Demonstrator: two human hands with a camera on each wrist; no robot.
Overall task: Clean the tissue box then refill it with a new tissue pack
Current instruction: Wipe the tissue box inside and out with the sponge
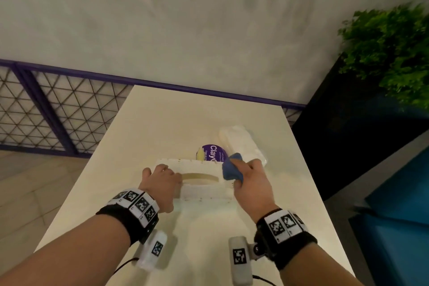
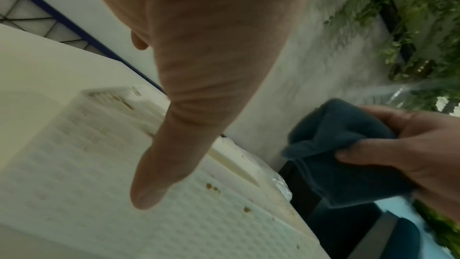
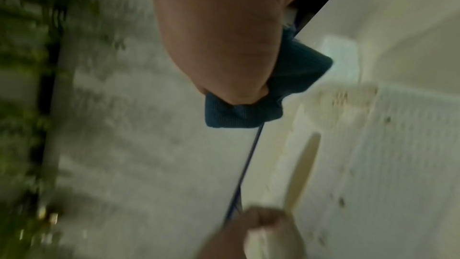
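A white textured tissue box [image 1: 204, 190] with an oval slot lies on the table, speckled with small brown crumbs [image 2: 211, 186]. My left hand [image 1: 160, 181] grips the box's left end, the thumb [image 2: 154, 184] lying on its near face. My right hand [image 1: 250, 179] holds a bunched blue cloth [image 1: 232, 169] at the box's top right corner; the cloth [image 2: 343, 149] shows dark in the left wrist view. A new tissue pack [image 1: 241, 144] in clear wrap lies behind the box on the right.
A round purple-labelled container [image 1: 211, 153] sits right behind the box. The cream table [image 1: 162, 123] runs to a purple-framed mesh railing [image 1: 46, 109]. A dark planter with green foliage [image 1: 390, 53] stands at the right, blue seating [image 1: 399, 216] below it.
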